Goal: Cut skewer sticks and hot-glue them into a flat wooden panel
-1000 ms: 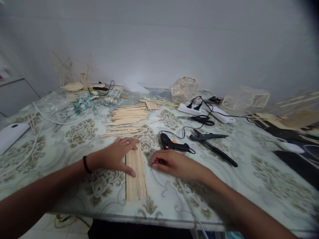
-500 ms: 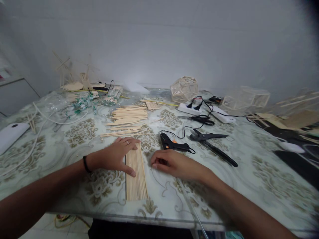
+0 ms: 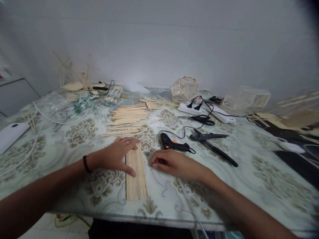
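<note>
A flat panel of wooden sticks (image 3: 137, 186) laid side by side rests lengthwise near the table's front edge. My left hand (image 3: 118, 154) lies over its left and far part, thumb and fingers spread, with a ring and a black wristband showing. To the right of the panel, apart from it, my right hand (image 3: 171, 162) rests on the table with curled fingers; whether anything is in them is hidden. Just beyond that hand lies a black glue gun (image 3: 174, 144). A pile of loose wooden sticks (image 3: 129, 114) spreads out beyond the panel.
Black-handled scissors (image 3: 203, 119) and large black pliers (image 3: 214, 146) lie at right, near a white power strip (image 3: 191, 109) with plugs and cords. Stick-built frames (image 3: 184, 89) stand at the back. Plastic wrapping (image 3: 53, 101) and a white cable (image 3: 37, 139) occupy the left side.
</note>
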### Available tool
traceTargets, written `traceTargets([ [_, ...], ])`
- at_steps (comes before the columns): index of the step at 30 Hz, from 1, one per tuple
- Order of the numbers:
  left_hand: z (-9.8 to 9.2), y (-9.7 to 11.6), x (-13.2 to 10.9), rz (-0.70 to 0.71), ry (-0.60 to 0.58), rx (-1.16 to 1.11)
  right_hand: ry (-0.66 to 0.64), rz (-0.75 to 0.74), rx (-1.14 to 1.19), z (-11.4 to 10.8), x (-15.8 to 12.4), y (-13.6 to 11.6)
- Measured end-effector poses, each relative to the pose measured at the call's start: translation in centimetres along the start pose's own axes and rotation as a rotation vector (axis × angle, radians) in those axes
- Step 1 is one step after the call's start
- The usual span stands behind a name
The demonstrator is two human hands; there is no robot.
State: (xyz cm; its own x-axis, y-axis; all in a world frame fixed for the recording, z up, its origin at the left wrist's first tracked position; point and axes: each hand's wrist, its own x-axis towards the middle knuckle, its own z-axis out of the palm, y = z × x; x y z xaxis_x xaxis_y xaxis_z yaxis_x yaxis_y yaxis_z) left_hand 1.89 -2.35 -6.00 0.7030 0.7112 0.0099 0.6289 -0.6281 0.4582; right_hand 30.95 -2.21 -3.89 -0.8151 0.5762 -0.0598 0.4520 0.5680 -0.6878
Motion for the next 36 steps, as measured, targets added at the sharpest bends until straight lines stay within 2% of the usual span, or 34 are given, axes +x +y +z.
traceTargets([
  [36, -0.19, 0.22, 0.04, -0.01, -0.011, -0.006, -0.003, 0.009, 0.004, 0.12, -0.03, 0.18],
])
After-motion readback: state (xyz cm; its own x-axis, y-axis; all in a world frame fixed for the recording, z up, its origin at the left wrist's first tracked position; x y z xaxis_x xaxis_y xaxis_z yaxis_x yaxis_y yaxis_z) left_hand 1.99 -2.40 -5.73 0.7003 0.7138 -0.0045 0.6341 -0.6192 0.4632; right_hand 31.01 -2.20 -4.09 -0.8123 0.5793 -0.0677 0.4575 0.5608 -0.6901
